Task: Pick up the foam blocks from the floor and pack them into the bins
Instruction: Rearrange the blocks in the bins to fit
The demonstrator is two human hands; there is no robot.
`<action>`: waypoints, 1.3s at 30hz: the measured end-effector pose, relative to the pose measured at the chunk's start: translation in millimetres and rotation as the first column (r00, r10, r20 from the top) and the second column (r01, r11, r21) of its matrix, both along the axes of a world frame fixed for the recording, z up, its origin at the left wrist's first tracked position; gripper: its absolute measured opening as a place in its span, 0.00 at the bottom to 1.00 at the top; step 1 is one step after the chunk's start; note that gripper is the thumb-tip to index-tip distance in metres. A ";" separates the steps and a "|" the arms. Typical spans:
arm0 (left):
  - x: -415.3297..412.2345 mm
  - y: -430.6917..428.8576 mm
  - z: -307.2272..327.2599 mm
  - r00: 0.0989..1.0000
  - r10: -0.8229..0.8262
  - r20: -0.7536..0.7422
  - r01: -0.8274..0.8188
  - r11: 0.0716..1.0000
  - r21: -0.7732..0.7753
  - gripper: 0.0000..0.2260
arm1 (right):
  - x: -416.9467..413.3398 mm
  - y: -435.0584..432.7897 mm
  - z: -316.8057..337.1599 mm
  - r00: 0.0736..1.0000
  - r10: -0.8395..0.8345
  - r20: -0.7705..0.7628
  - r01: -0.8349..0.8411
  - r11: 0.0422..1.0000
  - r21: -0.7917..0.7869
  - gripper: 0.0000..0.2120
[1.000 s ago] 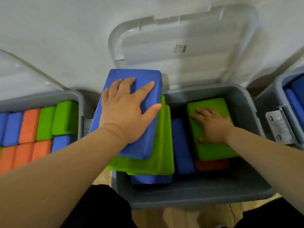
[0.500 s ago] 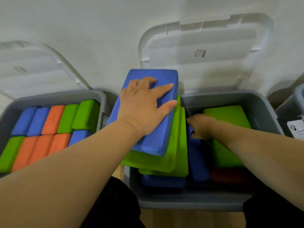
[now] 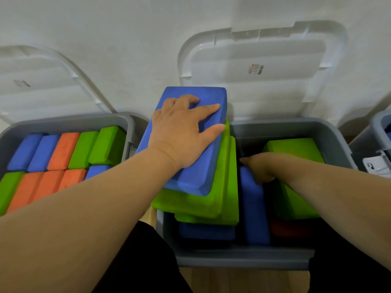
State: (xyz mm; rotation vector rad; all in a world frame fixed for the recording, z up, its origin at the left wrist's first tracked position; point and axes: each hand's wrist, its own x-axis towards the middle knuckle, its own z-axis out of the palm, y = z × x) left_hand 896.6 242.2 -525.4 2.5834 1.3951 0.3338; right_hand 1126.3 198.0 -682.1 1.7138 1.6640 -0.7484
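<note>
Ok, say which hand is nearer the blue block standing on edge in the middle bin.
Right. The right hand is at the far end of the blue block on edge; the left hand presses the top blue block stacked beside it.

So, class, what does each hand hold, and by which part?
Left hand holds nothing: it presses on the upper face of the top blue block. Right hand reaches into the bin; any grip is hidden.

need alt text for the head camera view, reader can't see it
A left hand rests on a blue foam block atop two green blocks in the middle grey bin, while the right hand reaches in beside another blue block. The left bin holds blue, orange and green blocks.
</note>
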 end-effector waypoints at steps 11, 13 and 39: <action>-16.4 9.5 -0.4 0.995 0.033 0.093 -0.028 0.998 -0.057 0.27 | 6.7 -24.4 52.8 0.984 -0.092 -0.155 0.114 0.984 0.140 0.26; -18.4 8.8 -0.6 0.993 0.038 0.107 -0.032 0.998 -0.060 0.28 | 3.2 -30.7 61.1 0.979 -0.142 -0.146 0.172 0.962 0.212 0.23; -0.2 -1.5 1.7 1.000 0.013 -0.003 -0.013 1.000 -0.005 0.25 | -30.8 -123.4 67.3 0.883 -0.448 -0.139 0.433 0.892 -0.129 0.48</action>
